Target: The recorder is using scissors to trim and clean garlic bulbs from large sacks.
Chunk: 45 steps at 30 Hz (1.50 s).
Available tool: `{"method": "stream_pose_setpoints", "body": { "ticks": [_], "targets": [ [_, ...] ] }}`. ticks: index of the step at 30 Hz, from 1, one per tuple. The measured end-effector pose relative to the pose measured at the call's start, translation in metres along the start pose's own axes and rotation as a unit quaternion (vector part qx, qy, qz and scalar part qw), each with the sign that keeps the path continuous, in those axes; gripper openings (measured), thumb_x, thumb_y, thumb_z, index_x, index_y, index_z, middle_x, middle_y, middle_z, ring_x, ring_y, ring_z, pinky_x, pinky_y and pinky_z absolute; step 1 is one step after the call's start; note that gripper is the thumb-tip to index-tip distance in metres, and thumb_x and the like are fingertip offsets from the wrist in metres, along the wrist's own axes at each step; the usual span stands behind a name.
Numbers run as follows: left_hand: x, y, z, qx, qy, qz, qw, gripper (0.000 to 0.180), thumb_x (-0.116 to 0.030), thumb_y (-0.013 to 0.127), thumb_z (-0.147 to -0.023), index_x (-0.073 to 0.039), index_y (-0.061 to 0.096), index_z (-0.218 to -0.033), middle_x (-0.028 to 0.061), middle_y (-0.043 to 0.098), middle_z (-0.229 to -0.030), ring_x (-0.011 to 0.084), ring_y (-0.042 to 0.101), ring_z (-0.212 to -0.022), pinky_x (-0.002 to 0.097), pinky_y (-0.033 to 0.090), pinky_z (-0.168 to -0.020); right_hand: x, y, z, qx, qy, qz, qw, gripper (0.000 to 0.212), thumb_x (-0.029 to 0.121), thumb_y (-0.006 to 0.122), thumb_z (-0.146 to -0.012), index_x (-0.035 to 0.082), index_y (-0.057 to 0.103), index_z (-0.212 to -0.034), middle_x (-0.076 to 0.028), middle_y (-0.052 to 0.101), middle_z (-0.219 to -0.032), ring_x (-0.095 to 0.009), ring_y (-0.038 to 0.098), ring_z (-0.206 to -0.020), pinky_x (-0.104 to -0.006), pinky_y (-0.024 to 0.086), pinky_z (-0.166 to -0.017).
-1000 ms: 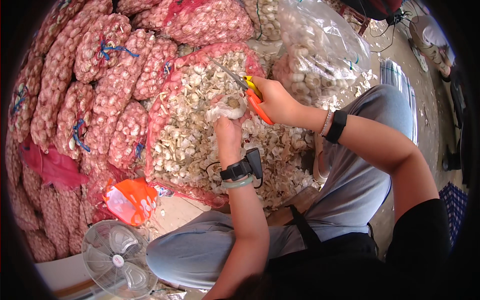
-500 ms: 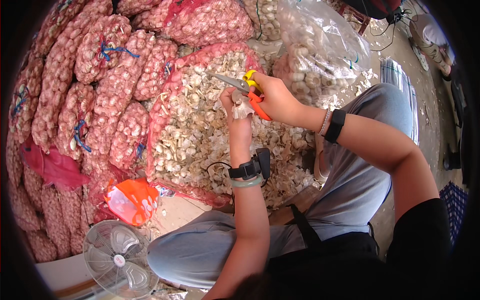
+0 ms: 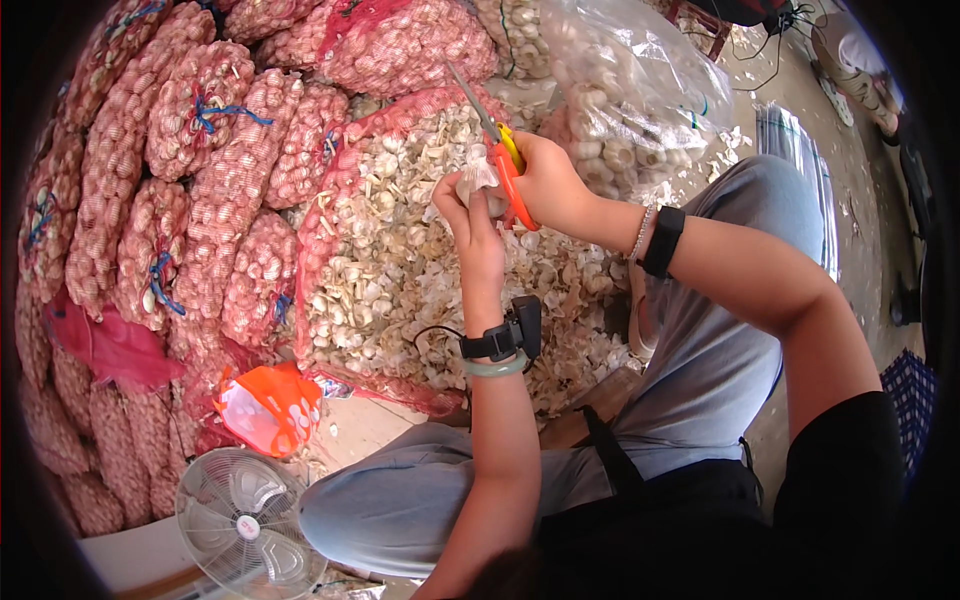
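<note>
A whitish garlic bulb (image 3: 477, 176) is pinched in the fingers of my left hand (image 3: 470, 220), above the middle of the heap. My right hand (image 3: 550, 180) grips a pair of scissors (image 3: 508, 170) with orange and yellow handles. Their blades point up and to the left, past the bulb, and look closed together. Handle and bulb are side by side; whether they touch I cannot tell. Below both hands lies a large heap of loose garlic and papery skins (image 3: 390, 270) on an opened red mesh bag (image 3: 318, 215).
Full red mesh sacks of garlic (image 3: 235, 160) are stacked at the left. A clear plastic bag (image 3: 640, 70) of bulbs stands at the far right. A fan (image 3: 248, 527) and an orange-and-white bag (image 3: 270, 405) are near my left knee. Another person's legs (image 3: 860, 70) show at upper right.
The scissors have swung from pointing left to pointing steeply upward, and their handles have come together. My left hand has turned the bulb, with its fingers now spread lower around it.
</note>
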State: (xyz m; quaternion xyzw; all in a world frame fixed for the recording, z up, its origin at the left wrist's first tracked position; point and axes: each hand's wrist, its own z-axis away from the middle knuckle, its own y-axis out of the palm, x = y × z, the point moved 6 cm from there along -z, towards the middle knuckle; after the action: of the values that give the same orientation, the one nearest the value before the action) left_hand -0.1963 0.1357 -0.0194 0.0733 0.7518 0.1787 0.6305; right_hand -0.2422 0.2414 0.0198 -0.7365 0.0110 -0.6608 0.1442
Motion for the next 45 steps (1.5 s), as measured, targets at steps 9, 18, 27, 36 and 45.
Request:
{"method": "stream_pose_setpoints", "body": {
  "ticks": [9,18,27,36,45],
  "targets": [
    [0.001,0.004,0.001,-0.005,0.003,0.052,0.999,0.03,-0.022,0.039,-0.099,-0.012,0.03,-0.126,0.0098,0.044,-0.12,0.0209,0.049,-0.106,0.0397,0.044,-0.089,-0.021,0.001,0.0,-0.002,0.121,-0.158,0.98,0.019,0.008,0.066,-0.069,-0.003,0.056,-0.081,-0.01,0.059,-0.068,-0.017,0.059,-0.06,-0.0325,0.046,-0.052],
    [-0.003,-0.002,0.003,-0.012,0.0,0.087,0.996,0.029,-0.028,0.037,-0.099,-0.013,0.036,-0.123,0.0117,0.048,-0.118,0.0235,0.051,-0.1,0.0423,0.046,-0.083,-0.012,-0.01,-0.001,-0.034,0.127,-0.31,0.942,0.008,0.0,0.062,-0.074,-0.003,0.056,-0.079,-0.008,0.058,-0.071,-0.016,0.056,-0.062,-0.0293,0.048,-0.055],
    [-0.013,-0.031,-0.005,-0.051,0.027,0.214,0.975,0.031,-0.029,0.036,-0.099,-0.011,0.039,-0.124,0.015,0.05,-0.119,0.0299,0.053,-0.097,0.0415,0.046,-0.081,-0.007,-0.028,-0.011,0.012,0.143,0.062,0.988,0.031,0.018,0.076,-0.07,-0.002,0.057,-0.082,-0.011,0.06,-0.071,-0.017,0.06,-0.068,-0.0306,0.047,-0.059],
    [-0.014,-0.059,0.0,-0.123,0.047,0.241,0.962,0.034,-0.02,0.047,-0.096,-0.01,0.035,-0.126,0.017,0.039,-0.126,0.0371,0.05,-0.108,0.0496,0.043,-0.096,0.007,-0.004,0.011,0.087,-0.109,0.36,0.923,0.077,0.057,0.075,-0.063,-0.003,0.049,-0.104,-0.019,0.061,-0.097,-0.035,0.061,-0.09,-0.0408,0.049,-0.075],
    [-0.022,-0.072,0.002,-0.144,0.086,0.248,0.954,0.036,-0.016,0.052,-0.094,-0.012,0.034,-0.124,0.0142,0.041,-0.12,0.0297,0.048,-0.112,0.0494,0.044,-0.096,0.004,0.006,0.022,0.129,-0.117,0.429,0.886,0.076,0.064,0.068,-0.065,-0.001,0.05,-0.101,-0.016,0.062,-0.091,-0.033,0.062,-0.084,-0.0425,0.05,-0.069]
  ]
}}
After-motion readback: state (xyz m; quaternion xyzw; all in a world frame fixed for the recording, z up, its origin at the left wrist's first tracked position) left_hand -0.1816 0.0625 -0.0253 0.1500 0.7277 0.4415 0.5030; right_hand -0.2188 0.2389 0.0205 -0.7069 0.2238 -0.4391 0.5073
